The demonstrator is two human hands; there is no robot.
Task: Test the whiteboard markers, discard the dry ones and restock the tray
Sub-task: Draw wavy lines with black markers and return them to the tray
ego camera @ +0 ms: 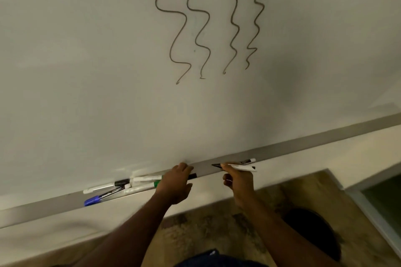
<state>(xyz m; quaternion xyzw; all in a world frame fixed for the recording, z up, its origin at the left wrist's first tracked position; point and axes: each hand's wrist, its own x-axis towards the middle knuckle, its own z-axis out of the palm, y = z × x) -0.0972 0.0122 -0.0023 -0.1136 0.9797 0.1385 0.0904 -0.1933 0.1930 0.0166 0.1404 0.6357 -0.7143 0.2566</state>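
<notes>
The whiteboard (108,71) carries several wavy dark test lines (195,28). My right hand (237,182) pinches an uncapped white marker (238,167), its dark tip pointing left just above the grey tray (204,169). My left hand (175,182) reaches onto the tray with its fingers curled round a short black piece, seemingly the cap (193,176), which sticks out to the right. Left of that hand lie several markers: a blue-capped one (93,200), a black-capped one (104,186) and a green-capped one (156,183). One more white marker (247,161) lies in the tray behind my right hand.
The tray runs slanted across the view below the board, with a pale wall strip under it. Patterned brown carpet (217,223) covers the floor. A dark rounded object (312,230) sits on the floor at the right, and a glass panel (386,199) stands at the far right.
</notes>
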